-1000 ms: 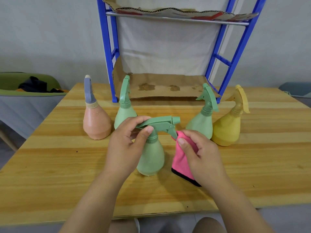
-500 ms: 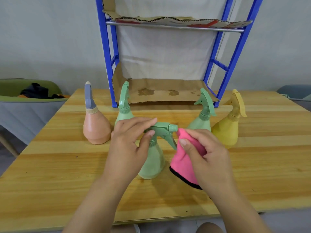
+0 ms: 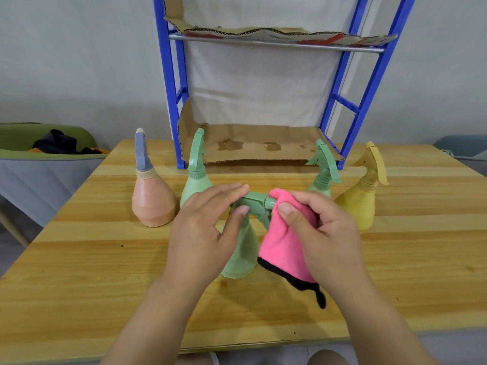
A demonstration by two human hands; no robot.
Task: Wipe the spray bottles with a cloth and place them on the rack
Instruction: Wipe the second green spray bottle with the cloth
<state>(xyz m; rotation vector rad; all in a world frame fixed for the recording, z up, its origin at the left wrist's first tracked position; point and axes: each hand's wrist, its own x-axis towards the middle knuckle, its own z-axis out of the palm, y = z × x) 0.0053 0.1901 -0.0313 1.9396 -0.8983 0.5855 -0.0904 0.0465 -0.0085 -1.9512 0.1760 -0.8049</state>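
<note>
A green spray bottle (image 3: 241, 255) stands on the wooden table (image 3: 79, 259) in front of me. My left hand (image 3: 203, 230) pinches its trigger head between thumb and fingers. My right hand (image 3: 326, 235) grips a pink cloth (image 3: 283, 248) with a black edge and presses it against the nozzle tip. Behind stand a peach bottle (image 3: 152, 201) with a grey-blue head, two more green bottles (image 3: 196, 180) (image 3: 322, 172), and a yellow bottle (image 3: 362, 198). The blue rack (image 3: 171, 101) rises at the table's back.
Cardboard sheets (image 3: 263, 146) line the rack's lower and upper shelves. A green chair (image 3: 39, 143) with dark clothing on it sits to the left of the table. A grey-blue bin edge (image 3: 463, 148) shows at the far right.
My right hand has brought the pink cloth up from beside the trigger and over the nozzle tip. My left hand keeps its hold on the bottle's head. The camera has tilted slightly.
</note>
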